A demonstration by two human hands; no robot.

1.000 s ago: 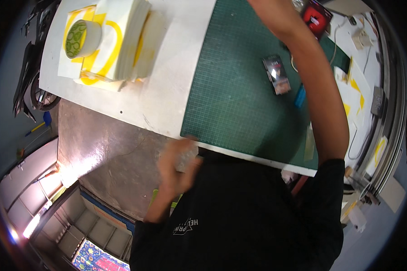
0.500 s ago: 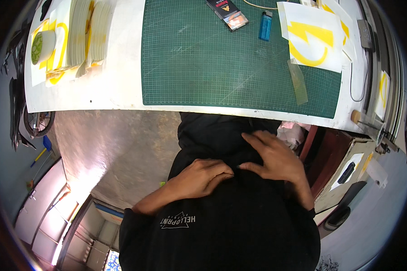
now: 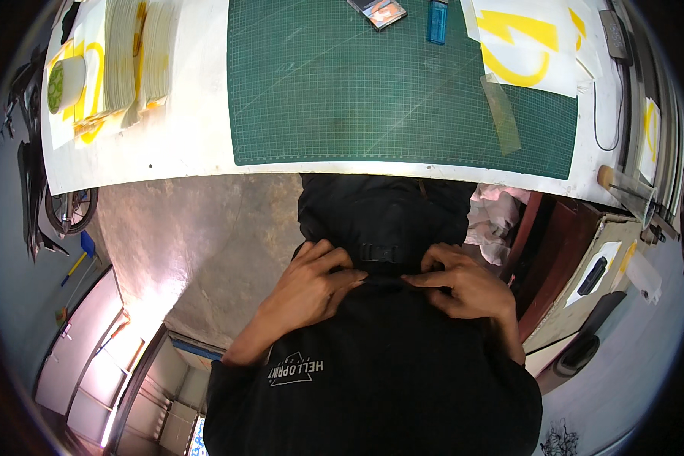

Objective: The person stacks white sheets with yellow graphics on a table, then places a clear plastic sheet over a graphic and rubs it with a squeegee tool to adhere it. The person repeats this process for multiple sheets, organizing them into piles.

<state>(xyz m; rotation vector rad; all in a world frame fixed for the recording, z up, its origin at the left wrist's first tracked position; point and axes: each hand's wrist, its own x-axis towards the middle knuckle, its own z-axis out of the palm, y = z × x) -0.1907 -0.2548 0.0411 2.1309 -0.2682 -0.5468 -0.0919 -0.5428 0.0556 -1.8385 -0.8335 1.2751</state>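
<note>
At my waist, my left hand (image 3: 317, 285) and my right hand (image 3: 463, 283) face each other with a short gap between them. Each has its thumb and fingers pinched on the lower part of the black shirt (image 3: 403, 357) I wear. Just beyond the fingertips, a black plastic buckle (image 3: 379, 252) lies across the front of my waist. Dark cloth below it blends together, so its strap is hard to make out.
The white table (image 3: 182, 144) stands ahead, bearing a green cutting mat (image 3: 342, 99), a blue lighter (image 3: 437, 21), a small pack (image 3: 380, 11), yellow-printed sheets (image 3: 524, 45), a paper stack (image 3: 121, 61) and a green-white roll (image 3: 66, 83). A cardboard box (image 3: 585, 277) is at right.
Both hands have moved onto the shirt on either side of my waist. My right hand's spread fingers have closed in a pinch. The buckle has come into sight.
</note>
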